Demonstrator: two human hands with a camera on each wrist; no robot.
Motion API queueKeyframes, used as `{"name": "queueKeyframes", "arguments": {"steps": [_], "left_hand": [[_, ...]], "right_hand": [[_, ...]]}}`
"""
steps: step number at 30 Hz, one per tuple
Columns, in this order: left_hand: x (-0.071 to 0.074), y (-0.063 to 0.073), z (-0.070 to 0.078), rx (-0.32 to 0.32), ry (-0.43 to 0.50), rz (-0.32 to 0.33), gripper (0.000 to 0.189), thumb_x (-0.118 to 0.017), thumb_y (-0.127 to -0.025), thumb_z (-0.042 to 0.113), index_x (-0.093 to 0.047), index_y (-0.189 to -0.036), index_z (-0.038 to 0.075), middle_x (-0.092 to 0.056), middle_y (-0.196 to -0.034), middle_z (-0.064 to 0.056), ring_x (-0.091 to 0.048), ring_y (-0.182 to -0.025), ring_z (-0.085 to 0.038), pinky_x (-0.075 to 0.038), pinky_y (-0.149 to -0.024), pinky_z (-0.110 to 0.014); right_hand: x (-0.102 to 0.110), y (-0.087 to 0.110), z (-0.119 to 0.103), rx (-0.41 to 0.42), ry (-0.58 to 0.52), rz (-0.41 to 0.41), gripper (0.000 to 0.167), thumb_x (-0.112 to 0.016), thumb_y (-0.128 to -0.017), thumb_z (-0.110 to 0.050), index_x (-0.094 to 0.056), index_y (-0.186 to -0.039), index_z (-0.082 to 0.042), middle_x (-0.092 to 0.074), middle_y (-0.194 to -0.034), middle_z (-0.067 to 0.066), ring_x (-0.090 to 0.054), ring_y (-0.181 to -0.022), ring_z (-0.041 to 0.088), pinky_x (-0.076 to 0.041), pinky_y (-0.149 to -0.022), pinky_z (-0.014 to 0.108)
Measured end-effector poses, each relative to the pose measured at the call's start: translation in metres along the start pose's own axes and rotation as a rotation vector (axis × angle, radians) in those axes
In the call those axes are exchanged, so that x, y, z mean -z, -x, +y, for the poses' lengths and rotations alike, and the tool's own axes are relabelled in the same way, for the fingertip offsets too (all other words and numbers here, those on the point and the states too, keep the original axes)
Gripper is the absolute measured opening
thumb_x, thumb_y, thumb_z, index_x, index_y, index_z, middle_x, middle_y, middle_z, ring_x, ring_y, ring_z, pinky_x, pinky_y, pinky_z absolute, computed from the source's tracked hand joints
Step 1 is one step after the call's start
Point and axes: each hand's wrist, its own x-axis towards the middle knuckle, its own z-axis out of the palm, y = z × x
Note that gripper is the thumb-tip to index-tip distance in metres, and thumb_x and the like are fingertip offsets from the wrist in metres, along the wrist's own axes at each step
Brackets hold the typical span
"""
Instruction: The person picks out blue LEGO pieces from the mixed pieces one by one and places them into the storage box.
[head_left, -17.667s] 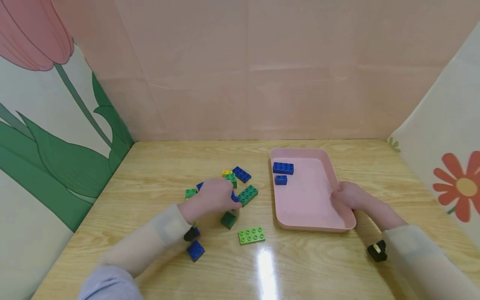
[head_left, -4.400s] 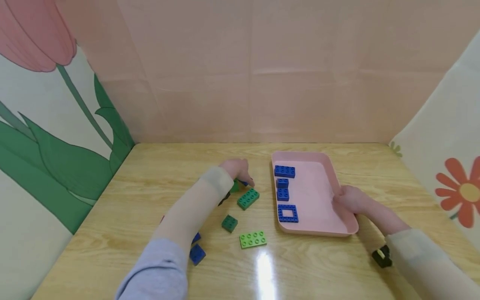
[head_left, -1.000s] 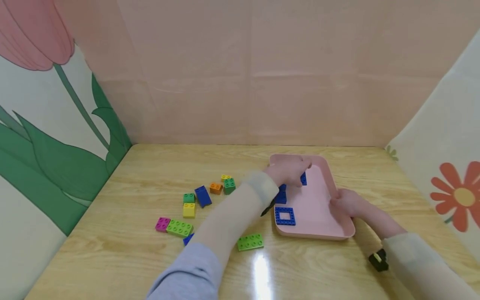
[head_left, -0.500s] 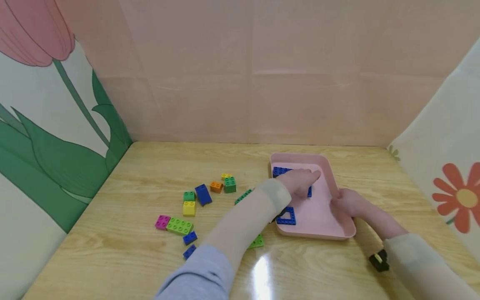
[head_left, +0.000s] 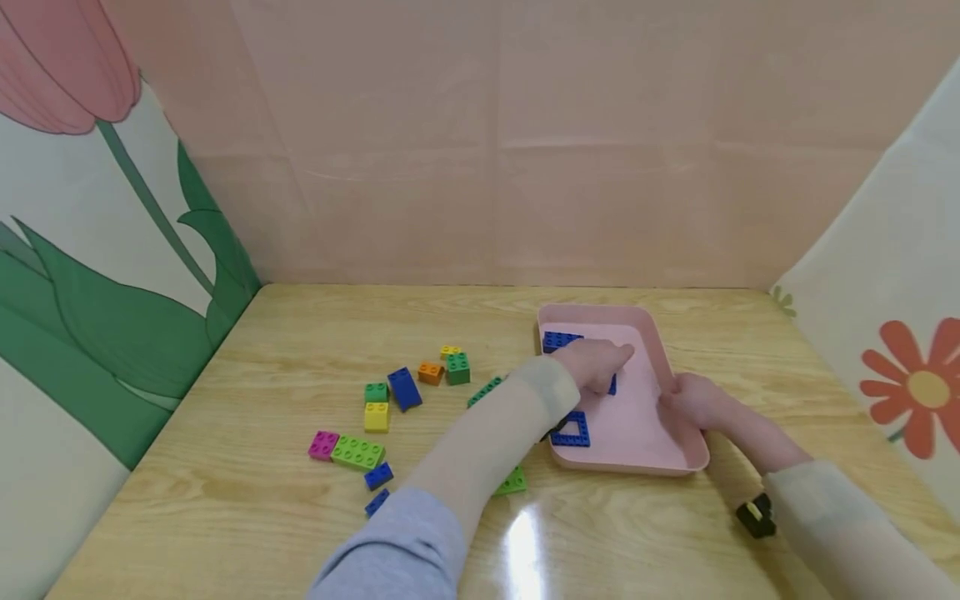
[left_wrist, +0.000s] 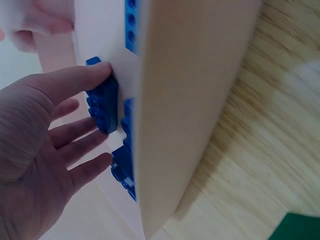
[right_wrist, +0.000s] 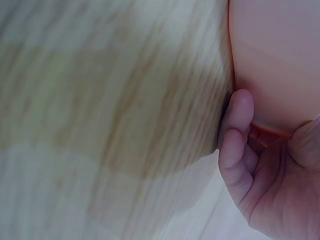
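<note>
My left hand reaches into the pink tray and pinches a blue toy brick. In the left wrist view, the thumb lies at one end of that brick and fingertips touch its other end. Along the tray's left wall are a long blue brick and a blue square frame brick. The head view hides what else lies under my left hand; the left wrist view shows another blue brick there. My right hand grips the tray's right wall, thumb inside, fingers curled under its outside.
Left of the tray lie loose bricks: blue, orange, green, yellow, magenta and lime. Two small blue bricks lie nearer. My left forearm partly covers a green brick and a lime brick.
Since the oldest frame, several blue bricks, the square frame among them, have come into the tray. Over the last second my left hand shifted slightly nearer inside it. My right hand keeps its grip.
</note>
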Motion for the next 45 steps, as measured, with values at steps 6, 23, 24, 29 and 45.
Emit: {"name": "queueKeyframes", "arguments": {"steps": [6, 23, 24, 29, 45], "left_hand": [[0.003, 0.006, -0.009, -0.128, -0.251, 0.083, 0.070, -0.064, -0.095, 0.020, -0.027, -0.153, 0.034, -0.049, -0.136, 0.011, -0.049, -0.115, -0.005, -0.039, -0.096, -0.023], [0.044, 0.080, -0.051, -0.406, -0.542, 0.264, 0.061, -0.055, -0.098, 0.041, -0.036, -0.148, 0.013, -0.046, -0.143, -0.001, -0.040, -0.131, -0.014, -0.029, -0.109, -0.028], [0.046, 0.087, -0.056, -0.408, -0.524, 0.275, 0.061, -0.056, -0.098, 0.040, -0.036, -0.148, 0.013, -0.045, -0.145, -0.002, -0.039, -0.133, -0.015, -0.029, -0.109, -0.029], [0.051, 0.127, -0.084, -0.405, -0.380, 0.272, 0.059, -0.058, -0.097, 0.037, -0.038, -0.147, 0.013, -0.041, -0.148, -0.004, -0.040, -0.133, -0.017, -0.034, -0.106, -0.030], [0.056, 0.211, -0.189, -0.165, -0.109, 0.398, 0.070, -0.063, -0.094, 0.040, -0.034, -0.149, 0.008, -0.042, -0.148, -0.012, -0.044, -0.131, -0.029, -0.036, -0.105, -0.045]], "right_hand": [[0.000, -0.002, 0.000, -0.004, -0.003, -0.011, 0.019, -0.049, -0.093, -0.013, -0.053, -0.091, 0.005, -0.055, -0.078, 0.012, -0.055, -0.071, 0.023, -0.047, -0.061, 0.034], [0.002, 0.002, 0.003, -0.035, -0.018, -0.028, 0.019, -0.048, -0.093, -0.016, -0.051, -0.087, 0.001, -0.054, -0.076, 0.010, -0.055, -0.068, 0.021, -0.046, -0.058, 0.033], [0.002, 0.002, 0.003, -0.031, -0.015, -0.024, 0.019, -0.048, -0.093, -0.017, -0.051, -0.088, 0.001, -0.054, -0.076, 0.010, -0.055, -0.068, 0.021, -0.046, -0.058, 0.033], [-0.001, 0.002, 0.002, -0.009, -0.006, -0.015, 0.019, -0.047, -0.094, -0.016, -0.051, -0.086, 0.000, -0.052, -0.073, 0.008, -0.054, -0.066, 0.021, -0.046, -0.057, 0.033], [-0.004, 0.003, 0.000, 0.021, -0.008, -0.001, 0.018, -0.049, -0.092, -0.016, -0.049, -0.080, -0.003, -0.052, -0.071, 0.007, -0.054, -0.063, 0.020, -0.045, -0.056, 0.033]]}}
